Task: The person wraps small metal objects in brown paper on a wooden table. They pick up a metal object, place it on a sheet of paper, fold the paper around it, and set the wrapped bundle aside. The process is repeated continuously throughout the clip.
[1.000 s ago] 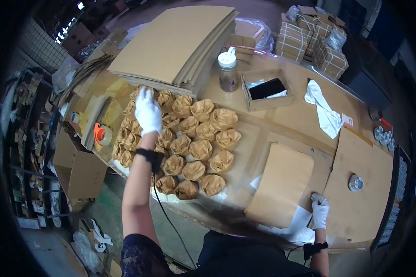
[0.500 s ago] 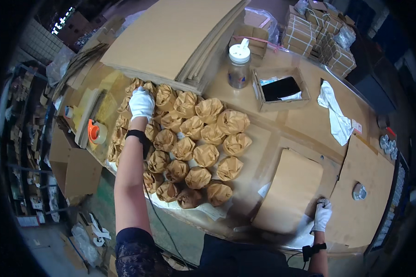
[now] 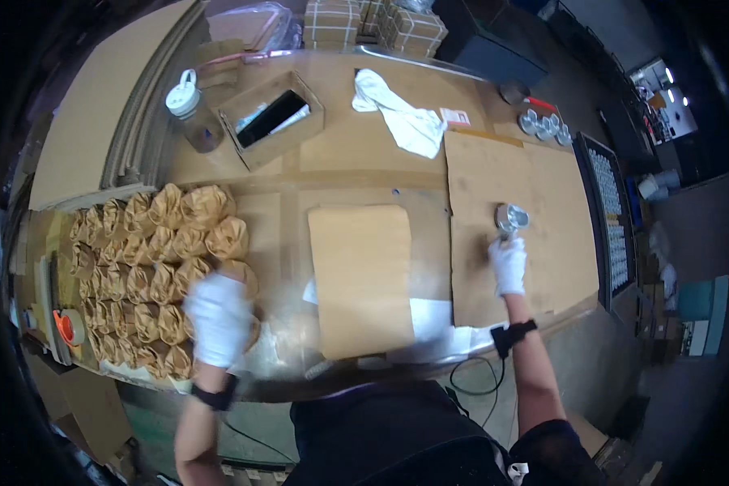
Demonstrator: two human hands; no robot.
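Note:
My right hand point(image 3: 508, 267), in a white glove, is over the cardboard sheet point(image 3: 494, 174) on the right. Its fingers close on the near edge of a small silvery metal part point(image 3: 510, 217) with a rounded, cup-like shape. In a white glove smeared by motion, my left hand point(image 3: 219, 320) is at the right side of the rows of brown paper-wrapped bundles point(image 3: 142, 283); its fingers cannot be made out. Between my hands lies a stack of brown paper sheets point(image 3: 360, 279).
Cardboard sheets point(image 3: 97, 105) are piled far left, beside a white-lidded bottle point(image 3: 194, 113). An open box point(image 3: 308, 121) holds a dark phone-like object. A white cloth point(image 3: 397, 113), several metal parts point(image 3: 545, 127) and a black tray point(image 3: 616, 275) lie farther right. An orange tape dispenser point(image 3: 63, 328) stands left.
The view has swung to the right. My left hand has come back from the far bundles to their right side. My right hand has moved from the paper stack's edge to the metal part.

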